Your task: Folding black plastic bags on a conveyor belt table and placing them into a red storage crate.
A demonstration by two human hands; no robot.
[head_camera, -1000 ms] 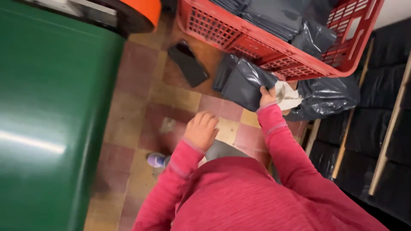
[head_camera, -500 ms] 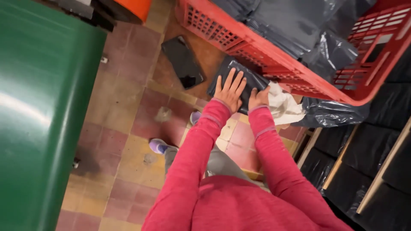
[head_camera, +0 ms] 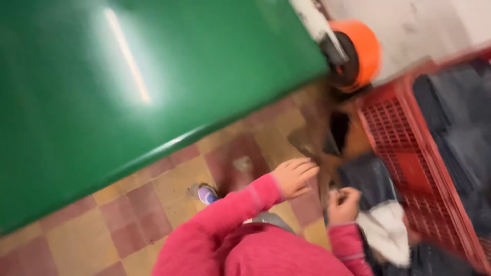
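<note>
The picture is blurred by camera motion. My left hand (head_camera: 295, 176) hangs over the tiled floor with fingers loosely apart and nothing in it. A short way to its right, my right hand (head_camera: 343, 203) is curled shut; a white crumpled cloth or paper (head_camera: 386, 232) lies just beside it, and I cannot tell whether the hand grips it. A dark grey plastic bag (head_camera: 369, 179) lies on the floor right behind both hands. Both arms wear pink sleeves.
A large green surface (head_camera: 128, 92) fills the upper left. A red plastic crate (head_camera: 409, 153) holding dark bags stands at the right. An orange and black round object (head_camera: 358, 53) sits behind the crate. My shoe tip (head_camera: 207, 194) shows on the checkered tiles (head_camera: 153, 204).
The view has swung so the green surface fills the top. My left hand has come off the dark bag and drawn back. My right hand stays by the white cloth.
</note>
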